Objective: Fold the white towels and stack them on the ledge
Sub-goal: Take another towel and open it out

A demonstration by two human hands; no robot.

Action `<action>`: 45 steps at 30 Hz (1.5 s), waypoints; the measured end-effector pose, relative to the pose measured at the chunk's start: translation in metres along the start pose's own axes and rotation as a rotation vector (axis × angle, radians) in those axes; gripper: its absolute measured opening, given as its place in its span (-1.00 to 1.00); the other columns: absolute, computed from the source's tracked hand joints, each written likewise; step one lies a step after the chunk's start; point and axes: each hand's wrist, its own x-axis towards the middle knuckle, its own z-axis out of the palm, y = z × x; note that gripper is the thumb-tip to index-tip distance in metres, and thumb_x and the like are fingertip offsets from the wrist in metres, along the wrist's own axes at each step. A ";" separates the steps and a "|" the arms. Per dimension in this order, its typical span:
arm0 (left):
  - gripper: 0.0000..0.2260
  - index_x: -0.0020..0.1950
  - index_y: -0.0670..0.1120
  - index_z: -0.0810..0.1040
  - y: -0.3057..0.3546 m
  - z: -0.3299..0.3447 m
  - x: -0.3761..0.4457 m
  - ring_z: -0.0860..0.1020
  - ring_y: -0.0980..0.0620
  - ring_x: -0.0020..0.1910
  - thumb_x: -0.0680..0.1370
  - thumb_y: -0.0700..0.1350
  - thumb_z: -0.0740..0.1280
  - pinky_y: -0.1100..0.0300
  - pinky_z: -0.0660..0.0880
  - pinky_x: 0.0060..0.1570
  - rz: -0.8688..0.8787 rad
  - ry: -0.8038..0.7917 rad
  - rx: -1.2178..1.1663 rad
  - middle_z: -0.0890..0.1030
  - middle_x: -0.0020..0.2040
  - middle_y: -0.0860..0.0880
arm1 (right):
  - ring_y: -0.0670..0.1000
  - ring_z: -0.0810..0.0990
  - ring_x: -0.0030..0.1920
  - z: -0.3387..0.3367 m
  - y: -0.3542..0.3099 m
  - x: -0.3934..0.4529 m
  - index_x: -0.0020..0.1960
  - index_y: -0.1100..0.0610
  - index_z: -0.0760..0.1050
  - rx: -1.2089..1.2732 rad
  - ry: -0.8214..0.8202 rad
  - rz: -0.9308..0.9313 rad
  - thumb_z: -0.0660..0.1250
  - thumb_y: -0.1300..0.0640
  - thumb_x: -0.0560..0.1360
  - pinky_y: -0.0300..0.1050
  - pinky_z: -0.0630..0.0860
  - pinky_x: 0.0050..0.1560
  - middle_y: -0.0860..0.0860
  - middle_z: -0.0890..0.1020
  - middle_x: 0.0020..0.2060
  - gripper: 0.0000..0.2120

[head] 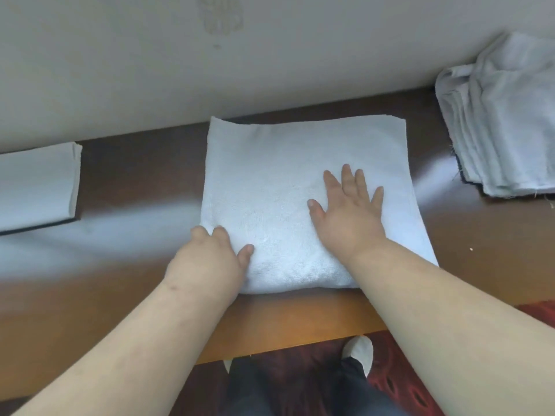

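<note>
A white towel (285, 175), folded over once, lies flat in the middle of the dark wooden ledge (135, 181), its fold at the near edge. My right hand (345, 211) rests flat on its right half with fingers spread. My left hand (210, 259) grips the towel's near left corner, thumb on top and fingers curled under the edge. A folded white towel stack (36, 184) sits on the ledge at the far left, partly out of frame. A loose pile of unfolded white towels (504, 121) lies at the far right.
A pale wall (210, 55) rises directly behind the ledge. The ledge's lighter wooden front edge (285, 322) runs below the towel. Beneath it are red patterned carpet (390, 382) and my legs and feet.
</note>
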 end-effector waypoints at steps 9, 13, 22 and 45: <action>-0.52 0.21 -0.06 0.36 -0.001 -0.004 -0.007 0.45 -0.15 -0.07 0.54 0.30 0.13 0.02 0.44 -0.14 -0.013 0.019 0.006 0.39 0.05 -0.09 | 0.04 -0.27 0.57 -0.014 0.008 0.041 0.60 -0.04 -0.15 -0.098 -0.104 -0.227 -0.10 -0.31 0.58 0.23 -0.26 0.51 0.00 -0.17 0.60 -0.31; -0.47 0.51 -0.10 0.27 0.035 -0.005 -0.024 0.39 -0.22 0.35 0.61 0.13 0.08 -0.13 0.40 0.26 0.316 0.338 -0.030 0.35 0.45 -0.18 | 0.03 -0.10 0.58 -0.018 -0.002 0.020 0.59 0.02 0.07 0.112 0.061 -0.213 -0.02 -0.08 0.65 0.12 -0.16 0.52 0.00 0.02 0.60 -0.46; -0.34 0.59 0.03 -0.18 0.051 0.037 -0.001 -0.24 -0.09 0.56 0.56 0.32 -0.26 -0.09 -0.24 0.50 0.453 0.067 0.020 -0.19 0.60 -0.06 | 0.01 -0.20 0.58 -0.006 0.080 -0.031 0.60 0.00 -0.15 -0.193 -0.053 -0.204 -0.18 -0.40 0.53 0.12 -0.20 0.54 0.01 -0.11 0.60 -0.22; -0.37 0.60 -0.04 -0.10 0.015 -0.016 0.152 -0.16 -0.09 0.57 0.61 0.24 -0.08 -0.09 -0.15 0.51 0.109 0.116 -0.073 -0.14 0.61 -0.09 | -0.04 -0.18 0.58 -0.006 0.035 0.028 0.60 -0.08 -0.11 -0.172 -0.008 -0.334 -0.23 -0.29 0.58 0.10 -0.21 0.54 -0.06 -0.05 0.60 -0.36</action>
